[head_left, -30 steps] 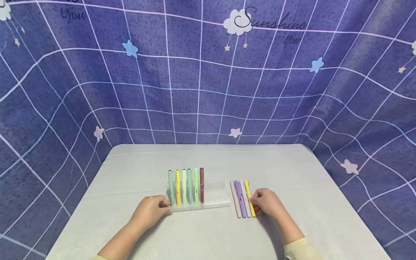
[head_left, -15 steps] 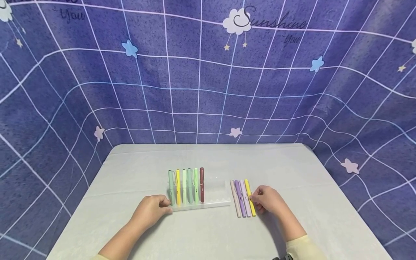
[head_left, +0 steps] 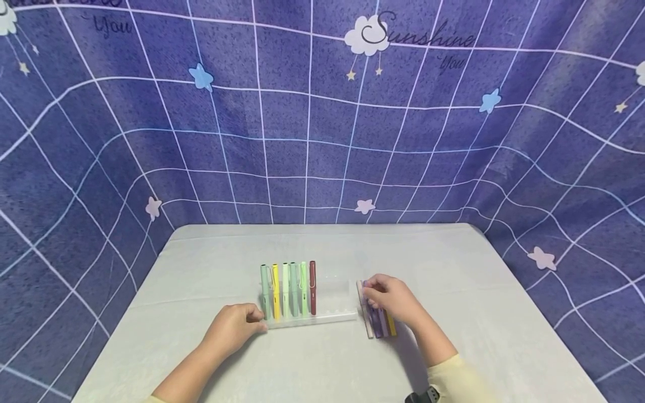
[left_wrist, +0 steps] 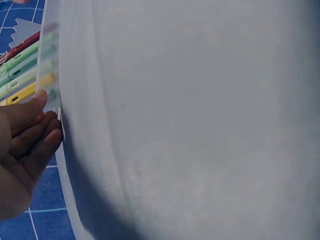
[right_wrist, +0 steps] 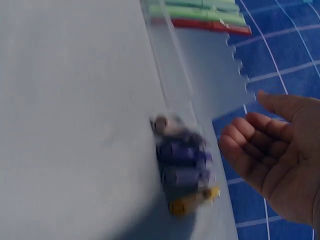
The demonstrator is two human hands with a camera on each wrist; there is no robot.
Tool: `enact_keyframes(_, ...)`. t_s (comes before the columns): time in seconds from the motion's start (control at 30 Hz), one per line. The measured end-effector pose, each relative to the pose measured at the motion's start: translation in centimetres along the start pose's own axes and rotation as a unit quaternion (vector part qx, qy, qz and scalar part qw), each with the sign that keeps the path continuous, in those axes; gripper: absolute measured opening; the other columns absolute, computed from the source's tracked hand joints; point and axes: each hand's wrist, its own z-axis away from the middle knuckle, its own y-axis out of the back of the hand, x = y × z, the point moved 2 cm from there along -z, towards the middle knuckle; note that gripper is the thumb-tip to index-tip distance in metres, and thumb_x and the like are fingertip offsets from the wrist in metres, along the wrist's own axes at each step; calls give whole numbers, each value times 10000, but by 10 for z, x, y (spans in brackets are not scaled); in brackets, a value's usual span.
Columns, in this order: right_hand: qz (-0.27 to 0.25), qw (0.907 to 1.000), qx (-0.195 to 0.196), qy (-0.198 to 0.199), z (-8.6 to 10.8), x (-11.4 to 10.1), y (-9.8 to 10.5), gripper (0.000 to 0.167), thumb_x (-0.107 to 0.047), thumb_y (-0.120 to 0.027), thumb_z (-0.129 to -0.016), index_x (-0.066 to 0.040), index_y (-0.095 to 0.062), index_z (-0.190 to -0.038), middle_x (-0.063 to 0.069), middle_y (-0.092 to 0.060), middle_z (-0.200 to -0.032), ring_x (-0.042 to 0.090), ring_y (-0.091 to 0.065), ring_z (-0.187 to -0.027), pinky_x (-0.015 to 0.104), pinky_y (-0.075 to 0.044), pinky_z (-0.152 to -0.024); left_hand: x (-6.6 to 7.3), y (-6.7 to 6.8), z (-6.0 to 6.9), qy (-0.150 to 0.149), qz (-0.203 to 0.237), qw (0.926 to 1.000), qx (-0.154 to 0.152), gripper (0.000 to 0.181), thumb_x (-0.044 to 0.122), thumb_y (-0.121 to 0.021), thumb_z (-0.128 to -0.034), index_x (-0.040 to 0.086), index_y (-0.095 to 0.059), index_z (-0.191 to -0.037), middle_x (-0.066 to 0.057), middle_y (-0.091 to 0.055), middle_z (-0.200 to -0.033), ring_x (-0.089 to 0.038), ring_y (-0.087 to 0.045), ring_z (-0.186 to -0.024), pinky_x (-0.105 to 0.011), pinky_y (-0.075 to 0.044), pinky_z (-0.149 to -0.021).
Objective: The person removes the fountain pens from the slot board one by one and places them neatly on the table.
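Note:
A clear plastic pen stand (head_left: pixel 335 318) holds several pens upright in its left part, among them a yellow pen (head_left: pixel 276 294) and a dark red pen (head_left: pixel 313 288). My left hand (head_left: pixel 234 327) pinches the stand's left end between thumb and fingers. To the right of the stand, a beige pen (right_wrist: pixel 162 124), a purple pen (right_wrist: pixel 177 152), a lilac pen (right_wrist: pixel 182 176) and another yellow pen (right_wrist: pixel 192 203) lie side by side. Above these hovers my right hand (head_left: pixel 395 302), fingers loosely bent, holding nothing; it hides their upper parts in the head view.
A pale cloth covers the table (head_left: pixel 282 369). Behind and at both sides hangs a blue gridded curtain (head_left: pixel 322 157). The stand's right part shows bare notches (right_wrist: pixel 242 67). A dark watch (head_left: pixel 423 396) is at the right sleeve.
My right hand has left the yellow pen's side and moved left over the row of lying pens, toward the beige one. My left hand stays at the stand's left end.

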Motion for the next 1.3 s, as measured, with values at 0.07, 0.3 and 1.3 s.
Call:
enact_keyframes(0.07,-78,9997,-165,151,-2,-8,-9,232,-283,-672,-941,-65,-660,-1020,143,-707,-893,289,-699,-769,385,-601,-695,0,0,0,-1,-8,10000,0,181,263,-854,-706,265,-681,-760,123,-744,-837,-97,-688,-806,-337,-571,-763)
enact_keyframes(0.3,195,9979,-235,568,-11,-28,-41,295,-382,-693,-910,-123,-687,-1049,-14,-710,-942,121,-648,-859,268,-546,-776,1,0,0,25,-3,10000,-14,177,263,-852,-709,259,-688,-775,120,-744,-836,-95,-687,-805,-338,-571,-763)
enact_keyframes(1.3,467,9981,308,267,-30,-37,-106,175,-316,-749,-868,-173,-648,-878,-77,-657,-786,67,-581,-673,248,-492,-624,-1,-1,0,-4,88,10000,11,178,251,-853,-709,264,-683,-759,117,-749,-841,-100,-692,-812,-340,-571,-771)
